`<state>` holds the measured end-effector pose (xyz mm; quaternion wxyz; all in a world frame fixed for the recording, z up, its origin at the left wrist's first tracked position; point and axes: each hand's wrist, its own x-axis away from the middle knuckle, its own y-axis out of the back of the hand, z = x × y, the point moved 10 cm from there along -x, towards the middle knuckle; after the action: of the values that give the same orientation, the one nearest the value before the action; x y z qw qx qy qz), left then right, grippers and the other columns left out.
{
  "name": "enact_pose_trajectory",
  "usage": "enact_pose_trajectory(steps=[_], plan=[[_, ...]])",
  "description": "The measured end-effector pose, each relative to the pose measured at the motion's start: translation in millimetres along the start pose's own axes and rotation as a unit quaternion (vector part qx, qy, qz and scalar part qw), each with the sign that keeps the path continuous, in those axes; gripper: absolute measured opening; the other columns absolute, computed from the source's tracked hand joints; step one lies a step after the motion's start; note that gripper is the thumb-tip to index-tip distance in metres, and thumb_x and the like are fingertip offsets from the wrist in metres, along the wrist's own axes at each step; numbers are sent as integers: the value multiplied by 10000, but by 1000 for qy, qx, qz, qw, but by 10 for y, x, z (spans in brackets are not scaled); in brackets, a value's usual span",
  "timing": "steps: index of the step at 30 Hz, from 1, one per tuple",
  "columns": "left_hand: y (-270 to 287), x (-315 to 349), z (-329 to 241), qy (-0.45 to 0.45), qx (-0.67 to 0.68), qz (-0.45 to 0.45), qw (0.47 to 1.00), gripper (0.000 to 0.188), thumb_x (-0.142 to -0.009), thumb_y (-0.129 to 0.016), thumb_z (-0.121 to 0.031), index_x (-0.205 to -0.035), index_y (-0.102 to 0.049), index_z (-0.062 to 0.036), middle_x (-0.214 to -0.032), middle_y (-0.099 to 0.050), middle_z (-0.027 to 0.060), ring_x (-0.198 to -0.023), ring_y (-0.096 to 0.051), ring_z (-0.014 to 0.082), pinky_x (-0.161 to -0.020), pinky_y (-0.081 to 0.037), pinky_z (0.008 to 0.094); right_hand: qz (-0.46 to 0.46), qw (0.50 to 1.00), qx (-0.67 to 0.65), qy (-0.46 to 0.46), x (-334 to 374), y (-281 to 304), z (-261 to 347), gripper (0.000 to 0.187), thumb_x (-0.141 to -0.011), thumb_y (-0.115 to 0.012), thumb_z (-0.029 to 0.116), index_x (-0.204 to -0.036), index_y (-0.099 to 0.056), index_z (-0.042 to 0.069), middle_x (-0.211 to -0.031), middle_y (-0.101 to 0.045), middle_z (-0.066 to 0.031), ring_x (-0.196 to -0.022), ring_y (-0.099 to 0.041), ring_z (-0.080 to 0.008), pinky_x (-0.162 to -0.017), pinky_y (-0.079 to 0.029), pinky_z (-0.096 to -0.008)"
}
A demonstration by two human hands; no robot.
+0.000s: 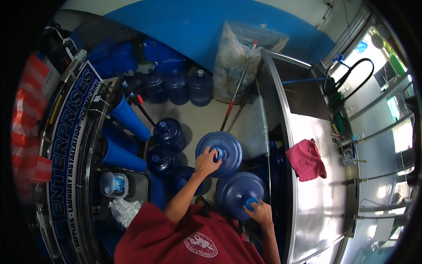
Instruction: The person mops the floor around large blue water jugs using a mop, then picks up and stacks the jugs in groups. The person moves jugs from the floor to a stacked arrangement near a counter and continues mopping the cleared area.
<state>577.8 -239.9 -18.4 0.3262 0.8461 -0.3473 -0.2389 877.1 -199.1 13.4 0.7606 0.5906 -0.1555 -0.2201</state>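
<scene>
Left hand (208, 163) is gripping the far jug (231, 161), right hand (262, 213) the near jug (233, 189).
Both are holding the tops (251, 202), where grabbing is probably easiest.

A round, see-through blue jug (229, 162) is neck up under the left hand (207, 162), which grips its neck. Just beside it, a second jug (235, 191), similar in shape and colour, has its blue cap (251, 202) in the right hand (261, 213).
</scene>
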Motion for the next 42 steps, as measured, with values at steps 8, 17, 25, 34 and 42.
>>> enact_pose_trajectory(steps=[8,17,25,34,42], plan=[[690,-760,182,46,-61,-117,990,290,-701,-786,-255,-788,-542,-124,-881,-541,87,-707,-618,334,-614,-495,439,-111,988,-108,-27,-866,204,-678,395,-736,-790,336,-582,-571,45,-651,-592,-178,-551,-617,-357,-481,-487,-423],[1202,-1834,-104,70,-229,-130,962,363,-698,-791,-314,-725,-491,-113,-819,-527,96,-687,-595,347,-610,-476,447,-131,969,-203,-50,-1953,228,-1369,385,-783,-768,341,-654,-586,28,-710,-611,-221,-565,-618,-386,-501,-501,-447],[1953,-2130,-577,41,-284,-226,931,356,-732,-794,-258,-719,-490,-73,-752,-521,86,-623,-556,322,-554,-435,402,-155,949,-259,-88,-3002,384,-1635,352,-802,-763,262,-661,-588,-9,-712,-612,-235,-559,-602,-399,-515,-477,-456],[2109,-2760,-295,-25,-224,-309,924,339,-711,-825,-179,-748,-511,-57,-763,-488,77,-593,-513,281,-522,-407,364,-135,928,-326,-120,-4531,-23,-1476,391,-836,-737,248,-658,-550,-45,-631,-572,-233,-545,-553,-398,-534,-422,-447],[1447,-4110,1328,20,-173,-150,973,364,-699,-830,-273,-679,-512,-97,-773,-501,80,-625,-573,325,-558,-464,420,-48,958,-221,-175,-6383,-1174,-1174,449,-840,-698,383,-700,-630,-38,-632,-582,-283,-635,-626,-447,-595,-494,-478]])
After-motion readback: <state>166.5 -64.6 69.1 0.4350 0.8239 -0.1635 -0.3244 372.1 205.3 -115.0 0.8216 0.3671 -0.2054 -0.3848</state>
